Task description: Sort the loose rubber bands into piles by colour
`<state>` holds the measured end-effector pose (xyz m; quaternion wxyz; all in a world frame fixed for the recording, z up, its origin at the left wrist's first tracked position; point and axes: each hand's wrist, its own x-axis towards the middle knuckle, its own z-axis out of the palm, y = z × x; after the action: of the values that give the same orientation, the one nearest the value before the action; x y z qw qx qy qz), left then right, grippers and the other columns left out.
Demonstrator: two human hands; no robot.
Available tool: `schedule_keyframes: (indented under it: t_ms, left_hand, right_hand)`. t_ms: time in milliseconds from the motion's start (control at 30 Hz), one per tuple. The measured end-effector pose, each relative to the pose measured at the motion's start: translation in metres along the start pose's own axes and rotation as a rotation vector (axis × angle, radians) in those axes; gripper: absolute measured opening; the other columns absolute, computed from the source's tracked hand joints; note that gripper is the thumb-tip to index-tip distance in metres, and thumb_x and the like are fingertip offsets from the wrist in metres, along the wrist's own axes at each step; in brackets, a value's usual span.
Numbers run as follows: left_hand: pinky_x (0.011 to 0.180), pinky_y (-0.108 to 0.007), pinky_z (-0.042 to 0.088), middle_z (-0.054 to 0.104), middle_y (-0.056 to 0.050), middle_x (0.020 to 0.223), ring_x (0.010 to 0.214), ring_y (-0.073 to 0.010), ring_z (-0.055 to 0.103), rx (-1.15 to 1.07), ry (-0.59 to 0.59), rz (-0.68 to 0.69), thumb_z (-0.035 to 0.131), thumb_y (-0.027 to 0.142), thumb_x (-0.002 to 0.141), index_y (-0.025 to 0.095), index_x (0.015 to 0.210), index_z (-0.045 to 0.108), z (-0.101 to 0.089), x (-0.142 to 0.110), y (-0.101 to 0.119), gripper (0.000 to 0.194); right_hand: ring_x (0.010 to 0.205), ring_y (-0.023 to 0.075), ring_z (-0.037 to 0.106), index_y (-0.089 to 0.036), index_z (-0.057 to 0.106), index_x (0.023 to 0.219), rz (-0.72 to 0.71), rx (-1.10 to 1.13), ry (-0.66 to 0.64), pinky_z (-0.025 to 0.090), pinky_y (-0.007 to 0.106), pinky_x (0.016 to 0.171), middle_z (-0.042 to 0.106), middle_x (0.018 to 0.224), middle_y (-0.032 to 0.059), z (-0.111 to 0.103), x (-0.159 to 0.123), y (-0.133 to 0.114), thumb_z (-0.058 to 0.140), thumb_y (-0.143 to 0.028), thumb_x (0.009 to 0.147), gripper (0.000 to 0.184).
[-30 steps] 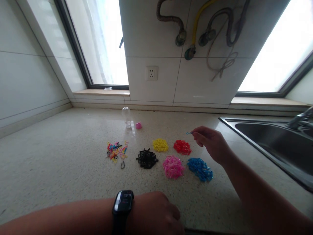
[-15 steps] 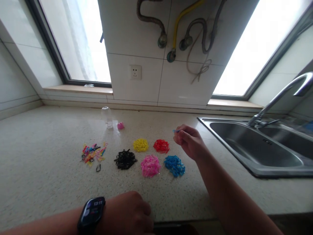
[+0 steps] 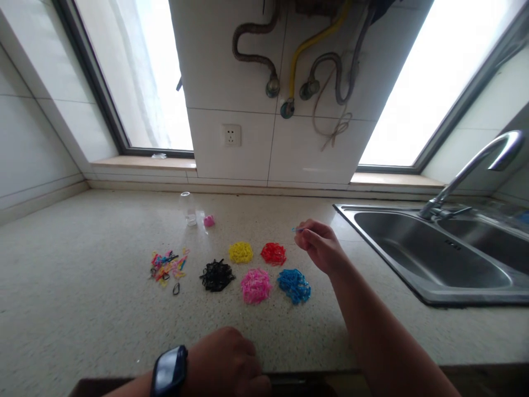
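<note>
Bottle (image 3: 190,212), see-through, stands beyond black bands (image 3: 217,275), near pink cap (image 3: 209,221)

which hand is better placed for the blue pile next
Probably the right hand: it pinches a blue piece near the blue pile, while the left hand is by the counter's front edge.

1. Left hand (image 3: 225,358): bare; forearm (image 3: 139,385) bare as far as visible.
2. Smartwatch (image 3: 169,368), left wrist: dark, rectangular, rounded corners.
3. Watch screen (image 3: 166,370): glossy, pale glare, readout illegible.
4. Right hand (image 3: 318,242): bare, likewise wrist and visible forearm.
</note>
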<state>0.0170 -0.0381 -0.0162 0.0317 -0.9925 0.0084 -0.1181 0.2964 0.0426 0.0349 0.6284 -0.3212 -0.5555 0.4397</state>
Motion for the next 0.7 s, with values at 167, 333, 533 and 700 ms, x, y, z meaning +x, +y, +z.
schedule_keyframes:
  t_ms: [167, 333, 533, 700]
  left_hand:
    - [0.04, -0.031, 0.022, 0.054, 0.008, 0.05, 0.043, -0.0118, 0.051, -0.065, 0.039, -0.132, 0.065, 0.032, 0.09, 0.021, 0.074, 0.056, 0.013, 0.008, 0.002, 0.021]
    - [0.039, -0.031, 0.019, 0.053, 0.008, 0.05, 0.043, -0.0124, 0.049, -0.083, 0.083, -0.125, 0.061, 0.033, 0.092, 0.023, 0.08, 0.058, 0.024, 0.008, 0.002, 0.016]
    - [0.039, -0.029, 0.02, 0.053, 0.007, 0.052, 0.043, -0.0125, 0.046, -0.031, 0.057, -0.056, 0.061, 0.032, 0.093, 0.021, 0.078, 0.055, 0.027, 0.004, 0.0, 0.019]
    - [0.039, -0.031, 0.025, 0.056, 0.006, 0.056, 0.047, -0.0126, 0.05, -0.032, 0.063, -0.042, 0.063, 0.03, 0.093, 0.021, 0.077, 0.054, 0.023, 0.004, 0.0, 0.02]
  right_hand:
    - [0.05, 0.0083, 0.037, -0.02, 0.064, 0.077, 0.017, 0.037, 0.007, 0.027, 0.025, 0.049, 0.046, 0.055, -0.006, -0.003, 0.0, 0.005, 0.076, -0.037, 0.078, 0.02]
    - [0.05, 0.0092, 0.038, -0.021, 0.065, 0.077, 0.039, 0.04, 0.012, 0.027, 0.025, 0.049, 0.048, 0.055, -0.0051, -0.003, 0.001, 0.006, 0.077, -0.036, 0.076, 0.02]
    - [0.051, 0.0087, 0.038, -0.021, 0.067, 0.075, 0.003, 0.091, 0.009, 0.027, 0.026, 0.05, 0.047, 0.056, -0.0048, -0.002, 0.001, 0.003, 0.077, -0.031, 0.077, 0.015]
    - [0.053, 0.0086, 0.039, -0.021, 0.067, 0.073, -0.04, 0.081, -0.022, 0.026, 0.026, 0.049, 0.049, 0.062, -0.0032, -0.002, 0.001, 0.002, 0.079, -0.032, 0.077, 0.017]
